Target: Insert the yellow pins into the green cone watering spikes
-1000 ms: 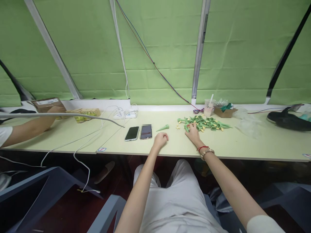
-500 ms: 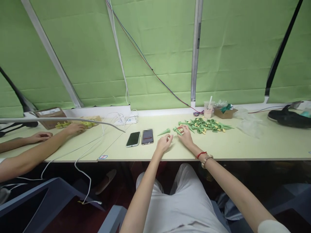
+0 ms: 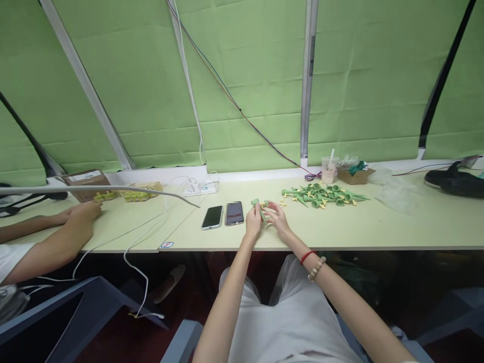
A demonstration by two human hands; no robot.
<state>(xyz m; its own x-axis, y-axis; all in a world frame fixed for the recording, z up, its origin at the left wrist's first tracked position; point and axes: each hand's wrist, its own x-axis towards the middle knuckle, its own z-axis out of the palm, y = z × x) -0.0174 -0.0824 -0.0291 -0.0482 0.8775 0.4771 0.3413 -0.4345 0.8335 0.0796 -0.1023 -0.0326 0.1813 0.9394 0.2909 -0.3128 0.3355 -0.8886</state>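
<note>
My left hand (image 3: 253, 222) is curled tight on a green cone (image 3: 255, 202), its wide end showing above my fingers, over the counter (image 3: 340, 229) near its front edge. My right hand (image 3: 278, 220) is just beside it, fingers bent, with a small yellow-and-green bit (image 3: 264, 204) at the fingertips (too small for me to tell whether I'm pinching it). A heap of green and yellow pieces (image 3: 325, 194) lies beyond my right hand, in front of a cup (image 3: 328, 170) with a straw. Two phones (image 3: 212, 217) lie side by side to the left of my hands. Farther left, a co-worker's arms (image 3: 71, 239) rest on the counter.
</note>
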